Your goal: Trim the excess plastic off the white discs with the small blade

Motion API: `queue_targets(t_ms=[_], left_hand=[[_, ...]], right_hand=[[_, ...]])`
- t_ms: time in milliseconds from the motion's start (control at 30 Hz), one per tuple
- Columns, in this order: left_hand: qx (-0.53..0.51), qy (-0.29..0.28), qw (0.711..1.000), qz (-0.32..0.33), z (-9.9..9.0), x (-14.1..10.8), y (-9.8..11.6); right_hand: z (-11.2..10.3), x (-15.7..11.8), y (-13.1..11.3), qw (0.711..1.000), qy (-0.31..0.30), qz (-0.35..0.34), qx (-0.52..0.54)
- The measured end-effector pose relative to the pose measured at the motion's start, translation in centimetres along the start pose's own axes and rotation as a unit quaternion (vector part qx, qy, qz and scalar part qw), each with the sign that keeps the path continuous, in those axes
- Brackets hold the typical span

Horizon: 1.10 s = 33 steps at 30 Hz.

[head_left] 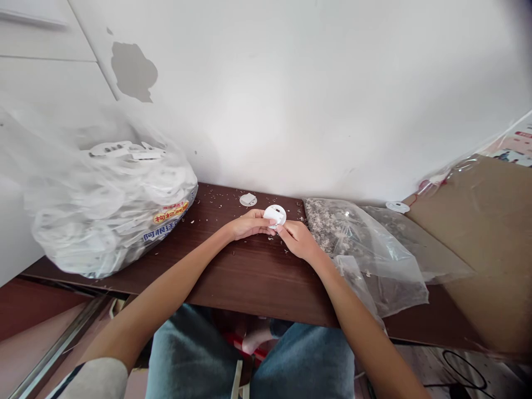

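A round white disc (pixel 273 214), dark-slotted, is held over the tabletop (pixel 261 277).

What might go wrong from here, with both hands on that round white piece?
The left hand grips the round white piece while the right hand touches its lower edge; it might slip onto the brown tabletop.
Pale scraps lie scattered nearby and could stick to it.
The bulging plastic bag sits near the tabletop's front edge, so a knock from the left arm might shift it.

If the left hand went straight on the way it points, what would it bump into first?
Probably the right hand, just beyond the held white disc, though depth is hard to judge.
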<state>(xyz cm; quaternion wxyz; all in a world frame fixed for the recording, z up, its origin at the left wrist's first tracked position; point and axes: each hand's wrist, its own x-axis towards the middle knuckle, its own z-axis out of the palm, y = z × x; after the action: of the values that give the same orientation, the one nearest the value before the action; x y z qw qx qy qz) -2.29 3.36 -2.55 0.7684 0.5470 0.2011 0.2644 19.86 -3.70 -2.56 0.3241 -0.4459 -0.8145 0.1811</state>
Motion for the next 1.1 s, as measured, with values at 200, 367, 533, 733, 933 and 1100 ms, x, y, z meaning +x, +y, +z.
queue_targets(t_ms=[200, 367, 533, 733, 933, 1100], left_hand=[[-0.001, -0.006, 1.000, -0.008, -0.13, 0.11, -0.06], [-0.008, 0.008, 1.000, -0.005, -0.03, 0.09, -0.19], [-0.014, 0.025, 1.000, -0.002, 0.04, 0.14, -0.31], [-0.011, 0.030, 0.999, -0.006, -0.03, 0.22, -0.30], [0.002, 0.007, 1.000, -0.006, 0.25, 0.10, 0.06], [0.005, 0.000, 1.000, -0.007, 0.33, 0.10, 0.20]], right_hand=[[0.05, -0.03, 0.01, 1.000, -0.001, 0.003, -0.010], [-0.03, -0.05, -0.21, 1.000, 0.000, -0.010, -0.003], [-0.23, -0.04, -0.21, 1.000, 0.011, -0.012, -0.019], [-0.19, -0.08, -0.03, 0.999, 0.013, -0.005, -0.035], [-0.04, -0.16, 0.18, 0.999, 0.009, -0.003, -0.038], [0.04, -0.17, 0.39, 0.999, 0.008, 0.003, -0.031]])
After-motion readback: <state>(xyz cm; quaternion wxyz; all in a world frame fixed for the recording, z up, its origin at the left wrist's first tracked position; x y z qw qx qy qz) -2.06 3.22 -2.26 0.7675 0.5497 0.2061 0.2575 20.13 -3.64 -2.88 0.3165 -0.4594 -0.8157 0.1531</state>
